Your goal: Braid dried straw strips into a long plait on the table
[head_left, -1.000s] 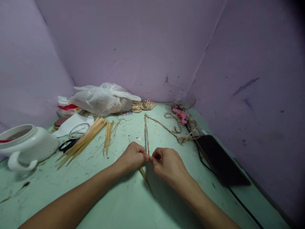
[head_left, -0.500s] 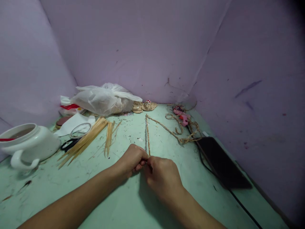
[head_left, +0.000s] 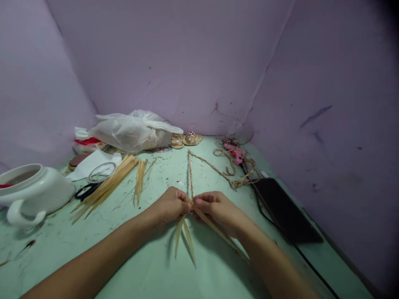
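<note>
A thin braided straw cord (head_left: 190,174) runs straight back from my hands over the pale green table (head_left: 156,265), then bends right into a loose tangle (head_left: 240,176). My left hand (head_left: 170,205) pinches the near end of the braid, fingers closed. My right hand (head_left: 218,207) meets it from the right, fingers closed on one loose straw strip (head_left: 215,228) that slants toward my right wrist. Two more loose strips (head_left: 183,238) fan out toward me below the pinch.
A bundle of straw strips (head_left: 106,187) lies left of centre, beside black-handled scissors (head_left: 85,191) and a clear round lid (head_left: 101,172). A white pot (head_left: 31,193) stands far left. A plastic bag (head_left: 134,131) sits at the back. A pink glue gun (head_left: 235,151) and dark phone (head_left: 285,209) lie right.
My hands were pressed together over the braid's end with the strips hidden. Now they have parted slightly, and three loose strips show, fanned out toward me.
</note>
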Demonstrator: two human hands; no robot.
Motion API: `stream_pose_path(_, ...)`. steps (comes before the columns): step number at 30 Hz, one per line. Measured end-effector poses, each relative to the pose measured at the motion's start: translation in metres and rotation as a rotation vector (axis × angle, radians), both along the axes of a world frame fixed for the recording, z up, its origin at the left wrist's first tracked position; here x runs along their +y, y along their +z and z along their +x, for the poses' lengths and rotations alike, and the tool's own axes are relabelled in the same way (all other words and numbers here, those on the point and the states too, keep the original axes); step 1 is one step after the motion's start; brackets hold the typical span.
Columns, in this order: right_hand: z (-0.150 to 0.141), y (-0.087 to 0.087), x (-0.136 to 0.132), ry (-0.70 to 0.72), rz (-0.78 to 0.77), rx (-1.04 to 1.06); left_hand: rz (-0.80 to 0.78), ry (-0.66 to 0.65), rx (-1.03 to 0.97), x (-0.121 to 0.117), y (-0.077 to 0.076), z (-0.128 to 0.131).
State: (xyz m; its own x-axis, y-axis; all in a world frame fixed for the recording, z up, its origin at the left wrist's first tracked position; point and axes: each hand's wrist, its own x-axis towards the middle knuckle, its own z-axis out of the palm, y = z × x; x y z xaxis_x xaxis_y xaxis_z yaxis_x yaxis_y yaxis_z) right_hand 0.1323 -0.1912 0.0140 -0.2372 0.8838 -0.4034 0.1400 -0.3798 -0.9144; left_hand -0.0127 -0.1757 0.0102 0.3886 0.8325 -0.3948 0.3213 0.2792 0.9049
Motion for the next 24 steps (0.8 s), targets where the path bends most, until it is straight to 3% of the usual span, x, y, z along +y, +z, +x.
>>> stream_pose_path(3, -0.013, -0.003, -0.006, 0.031, -0.114, 0.078, 0.042, -0.049, 0.041, 0.001, -0.005, -0.002)
stream_pose_path(9, -0.01, -0.012, -0.004, 0.029, 0.051, -0.058, 0.109, -0.05, 0.131, 0.003, -0.002, -0.004)
stream_pose_path(15, -0.012, -0.019, -0.001, 0.001, 0.034, 0.028, 0.121, -0.087, 0.104, 0.004, 0.001, -0.005)
stream_pose_path(20, -0.011, -0.019, 0.0, -0.084, 0.071, -0.027, 0.142, -0.092, 0.208, 0.005, 0.0, -0.007)
stream_pose_path(24, -0.014, -0.017, -0.001, -0.135, 0.032, 0.009, 0.115, -0.139, 0.325, 0.007, 0.008, -0.014)
